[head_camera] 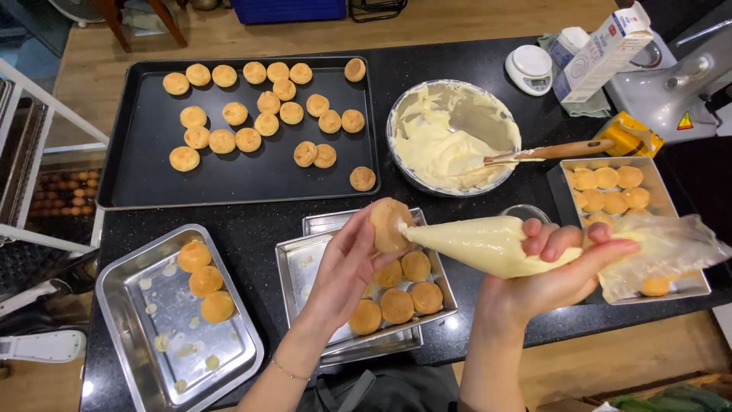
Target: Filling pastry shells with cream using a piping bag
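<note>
Left grip (347, 263) closed around cream puff (389, 223); right grip (560, 263) squeezing piping bag (488, 244), nozzle tip touching puff, steel tray (293, 267) just below

Small round golden puff (387, 223) held up off the counter, over the steel tray, flat side facing the bag tip. Clear piping bag (488, 244) full of pale yellow cream, lying near horizontal, pointed tip touching puff's side; loose empty end crumpled to the right.
</note>
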